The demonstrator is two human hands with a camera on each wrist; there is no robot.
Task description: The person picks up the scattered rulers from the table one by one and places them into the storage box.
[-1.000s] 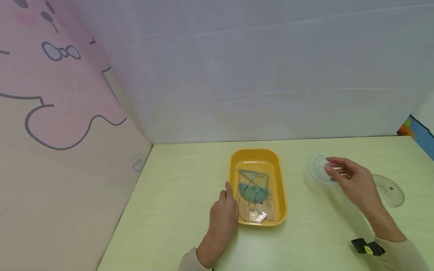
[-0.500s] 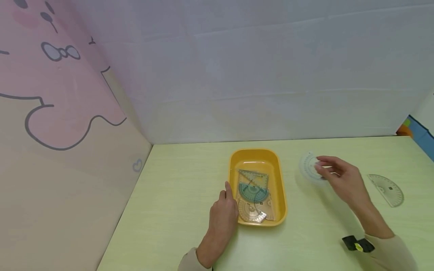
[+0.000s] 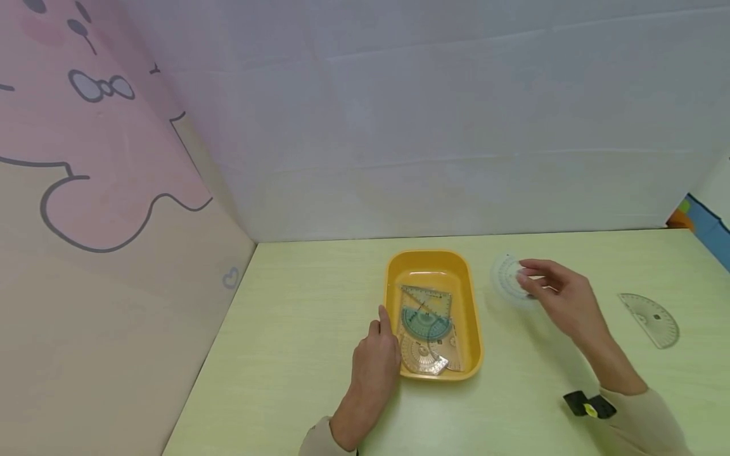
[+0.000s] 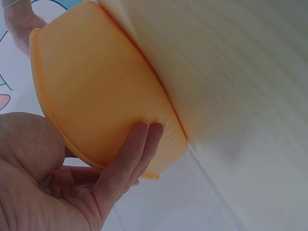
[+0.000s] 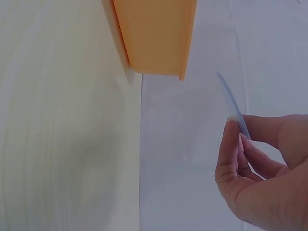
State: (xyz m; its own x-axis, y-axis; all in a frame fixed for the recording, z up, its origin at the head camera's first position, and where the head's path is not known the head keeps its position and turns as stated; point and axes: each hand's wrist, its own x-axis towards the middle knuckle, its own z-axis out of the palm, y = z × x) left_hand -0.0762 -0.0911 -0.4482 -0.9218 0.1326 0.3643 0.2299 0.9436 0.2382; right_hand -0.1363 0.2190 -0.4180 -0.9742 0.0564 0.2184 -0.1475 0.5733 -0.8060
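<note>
My left hand [image 3: 376,361] holds the left side of a yellow plastic tray [image 3: 474,329]. In the left wrist view its straight fingers [image 4: 127,156] lie against the tray's outer wall, with the rest of the hand at the rim. Inside the tray lie a clear set square [image 3: 428,297], a green-tinted protractor [image 3: 426,324] and clear protractors [image 3: 419,356], overlapping. To the tray's right, above the table, my right hand [image 3: 561,297] pinches a clear protractor [image 3: 504,278] between thumb and fingers. The right wrist view shows this protractor edge-on [image 5: 233,103].
Another clear protractor [image 3: 650,320] lies on the pale green table [image 3: 285,329], right of my right hand. A white sheet [image 3: 433,126] hangs behind the table. A wall panel with a pink cartoon [image 3: 108,158] stands at the left. A blue object [image 3: 710,225] shows at the right edge.
My right hand has moved left toward the tray, carrying the pinched protractor. The protractor on the table at the right has come fully into view. The left hand and tray stay put.
</note>
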